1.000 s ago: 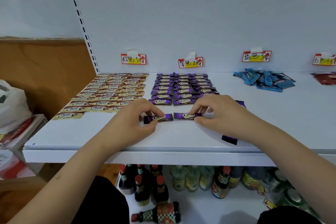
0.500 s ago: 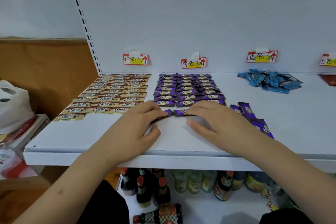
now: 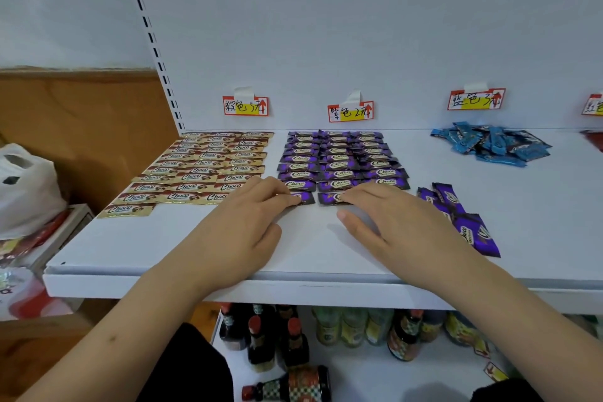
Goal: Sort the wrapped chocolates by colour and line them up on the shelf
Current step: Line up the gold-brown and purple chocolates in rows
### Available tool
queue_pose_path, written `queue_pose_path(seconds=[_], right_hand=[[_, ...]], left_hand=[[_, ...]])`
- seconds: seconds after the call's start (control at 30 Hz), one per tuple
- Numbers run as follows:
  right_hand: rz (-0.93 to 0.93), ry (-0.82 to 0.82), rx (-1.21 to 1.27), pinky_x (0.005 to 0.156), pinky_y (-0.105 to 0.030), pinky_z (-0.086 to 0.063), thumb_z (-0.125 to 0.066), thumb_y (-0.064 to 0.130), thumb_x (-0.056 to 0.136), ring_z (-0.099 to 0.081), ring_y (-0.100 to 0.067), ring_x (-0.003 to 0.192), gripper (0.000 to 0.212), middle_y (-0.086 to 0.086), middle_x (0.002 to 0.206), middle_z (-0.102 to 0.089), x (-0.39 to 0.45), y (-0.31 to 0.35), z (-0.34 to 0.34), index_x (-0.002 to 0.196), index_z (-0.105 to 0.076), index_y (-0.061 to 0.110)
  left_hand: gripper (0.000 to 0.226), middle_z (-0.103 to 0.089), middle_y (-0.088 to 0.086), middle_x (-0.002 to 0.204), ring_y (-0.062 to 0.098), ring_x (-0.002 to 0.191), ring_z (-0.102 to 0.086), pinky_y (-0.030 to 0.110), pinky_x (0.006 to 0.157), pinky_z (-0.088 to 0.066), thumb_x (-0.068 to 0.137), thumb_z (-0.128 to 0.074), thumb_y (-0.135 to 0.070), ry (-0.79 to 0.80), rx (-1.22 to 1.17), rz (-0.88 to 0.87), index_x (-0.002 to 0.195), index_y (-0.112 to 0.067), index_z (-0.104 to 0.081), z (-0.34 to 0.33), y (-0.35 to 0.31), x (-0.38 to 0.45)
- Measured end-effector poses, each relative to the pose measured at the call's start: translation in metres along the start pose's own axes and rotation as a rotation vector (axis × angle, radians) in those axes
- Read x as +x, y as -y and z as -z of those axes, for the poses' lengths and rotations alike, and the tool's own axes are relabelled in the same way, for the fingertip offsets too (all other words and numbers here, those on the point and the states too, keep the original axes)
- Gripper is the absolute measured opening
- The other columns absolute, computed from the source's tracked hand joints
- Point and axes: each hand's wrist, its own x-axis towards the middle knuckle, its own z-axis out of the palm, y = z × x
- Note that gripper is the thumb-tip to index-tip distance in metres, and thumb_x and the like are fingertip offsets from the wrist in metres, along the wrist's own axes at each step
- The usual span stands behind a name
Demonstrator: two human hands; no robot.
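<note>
Glossy foil chocolates [image 3: 339,170], matt shelf [image 3: 326,251]

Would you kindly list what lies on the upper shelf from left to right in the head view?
Brown-and-gold wrapped chocolates in rows → purple wrapped chocolates in rows → loose purple wrapped chocolates → heap of blue wrapped chocolates → red wrappers at the edge.

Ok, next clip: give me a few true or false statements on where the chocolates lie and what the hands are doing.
1. The blue chocolates lie in neat rows. False: a loose heap.
2. The left hand and right hand each press a purple chocolate flat on the shelf. True.
3. Loose purple chocolates lie right of the right hand. True.
4. The brown chocolates sit right of the purple rows. False: left.
</note>
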Motion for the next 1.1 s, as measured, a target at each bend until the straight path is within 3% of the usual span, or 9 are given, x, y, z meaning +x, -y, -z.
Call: queue_pose_path(seconds=[0.3, 0.43, 0.63, 0.73, 0.9, 1.03, 1.1], right_hand=[[0.022, 0.023, -0.031, 0.093, -0.028, -0.046, -0.015, 0.058, 0.096, -0.042, -0.003, 0.124, 0.061, 0.016, 0.139, -0.046, 0.001, 0.000, 0.002, 0.139, -0.047, 0.030], [0.029, 0.013, -0.020, 0.097, -0.026, -0.044, -0.018, 0.058, 0.097, -0.041, -0.004, 0.126, 0.059, 0.015, 0.142, -0.044, 0.001, -0.001, 0.001, 0.142, -0.044, 0.029], [0.024, 0.065, -0.021, 0.116, -0.022, -0.016, -0.013, 0.063, 0.094, -0.017, -0.003, 0.145, 0.071, 0.015, 0.160, -0.019, 0.005, -0.004, -0.002, 0.156, -0.018, 0.029], [0.014, 0.090, -0.040, 0.115, -0.022, -0.016, -0.011, 0.065, 0.094, -0.019, -0.005, 0.145, 0.073, 0.015, 0.160, -0.021, 0.006, -0.004, -0.001, 0.156, -0.018, 0.028], [0.040, 0.115, -0.050, 0.114, -0.024, -0.022, -0.012, 0.066, 0.093, -0.027, -0.007, 0.141, 0.074, 0.013, 0.157, -0.026, 0.007, -0.002, 0.002, 0.153, -0.026, 0.025], [0.062, 0.126, -0.075, 0.116, -0.027, -0.021, -0.010, 0.066, 0.090, -0.026, -0.010, 0.142, 0.078, 0.010, 0.158, -0.026, 0.008, -0.003, 0.003, 0.154, -0.024, 0.024], [0.077, 0.140, -0.084, 0.117, -0.028, -0.018, -0.010, 0.067, 0.090, -0.024, -0.011, 0.143, 0.079, 0.010, 0.159, -0.025, 0.009, -0.005, 0.003, 0.154, -0.023, 0.024]], left_hand=[[0.060, -0.047, -0.011, 0.134, 0.009, 0.121, -0.042, 0.023, 0.103, -0.031, 0.088, -0.026, -0.030, 0.001, 0.031, -0.001, 0.141, -0.019, -0.051, 0.000, -0.002, -0.002], [0.059, -0.047, -0.011, 0.136, 0.009, 0.123, -0.042, 0.026, 0.104, -0.033, 0.088, -0.027, -0.031, 0.005, 0.028, -0.007, 0.140, -0.020, -0.052, -0.001, -0.003, -0.002], [0.053, -0.045, -0.012, 0.141, 0.005, 0.129, -0.038, 0.025, 0.107, -0.031, 0.092, -0.034, -0.031, -0.081, -0.070, 0.110, 0.143, -0.023, -0.047, 0.000, -0.002, 0.006], [0.054, -0.045, -0.010, 0.142, 0.005, 0.130, -0.039, 0.028, 0.112, -0.032, 0.094, -0.031, -0.034, -0.043, -0.080, 0.106, 0.142, -0.021, -0.050, -0.004, -0.001, 0.013], [0.057, -0.042, -0.016, 0.145, -0.004, 0.130, -0.032, 0.001, 0.101, -0.013, 0.094, -0.028, -0.039, 0.010, -0.091, 0.112, 0.144, -0.024, -0.048, -0.007, 0.002, 0.014], [0.056, -0.040, -0.016, 0.146, -0.004, 0.131, -0.030, -0.002, 0.100, -0.009, 0.094, -0.028, -0.040, 0.034, -0.071, 0.092, 0.145, -0.025, -0.046, -0.007, 0.000, 0.014], [0.055, -0.041, -0.016, 0.146, -0.003, 0.132, -0.031, 0.003, 0.104, -0.013, 0.094, -0.030, -0.040, 0.018, -0.085, 0.087, 0.145, -0.026, -0.047, -0.005, -0.002, 0.015]])
